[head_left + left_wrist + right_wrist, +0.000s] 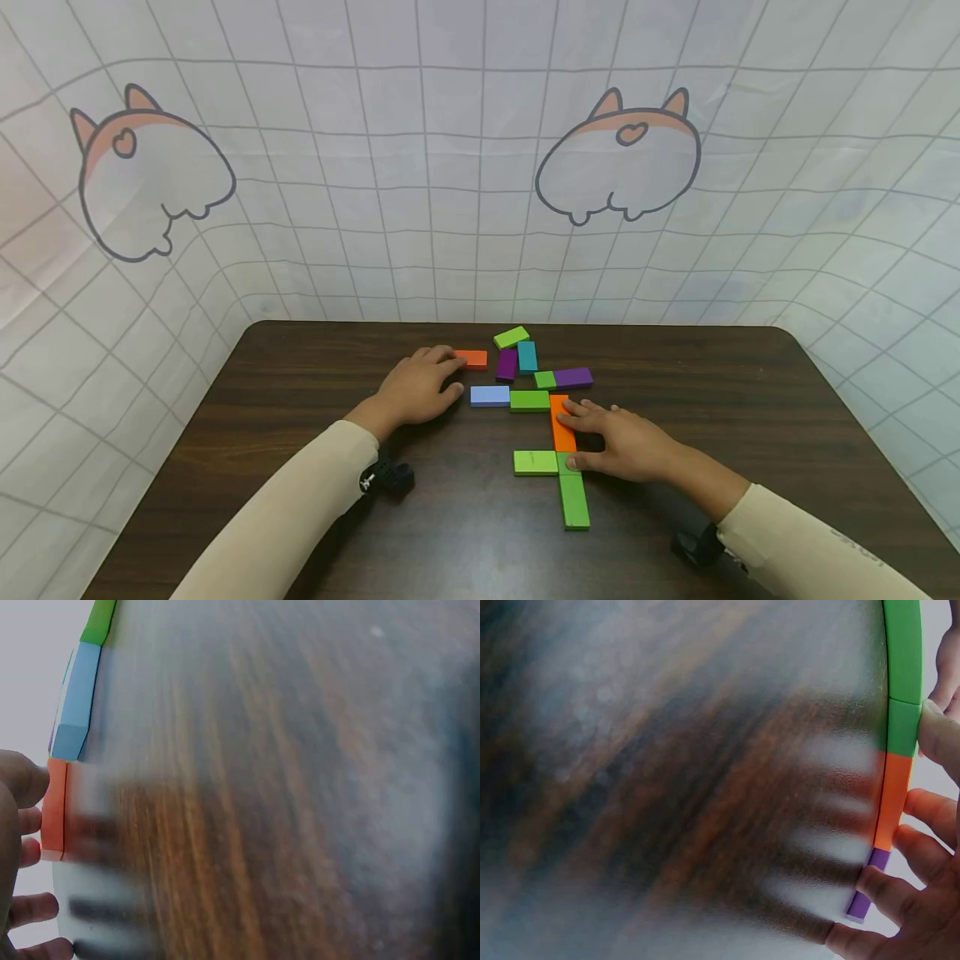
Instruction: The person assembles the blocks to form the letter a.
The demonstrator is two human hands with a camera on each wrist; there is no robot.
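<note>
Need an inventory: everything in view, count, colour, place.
Table: 1, dark brown, foreground
Green blocks: 6, green, across table
Purple blocks: 2, purple, far side
Orange blocks: 2, orange, far and centre
Teal block: 1, teal, far side
Blue block: 1, light blue, centre
Backdrop: 1, white, behind
Drawings: 2, white and peach, on backdrop
Sleeves: 2, cream, lower edge
Wrist devices: 2, black, beside sleeves
Left hand: 1, at far orange block
Right hand: 1, on centre orange block

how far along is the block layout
Partly done, it seems: the light-blue block already meets a green block end to end. In hand: the right hand touches the orange block; the left hand is at the red-orange block. Remaining, perhaps: closing its gap to the nearest purple block; no finished pattern shows.
</note>
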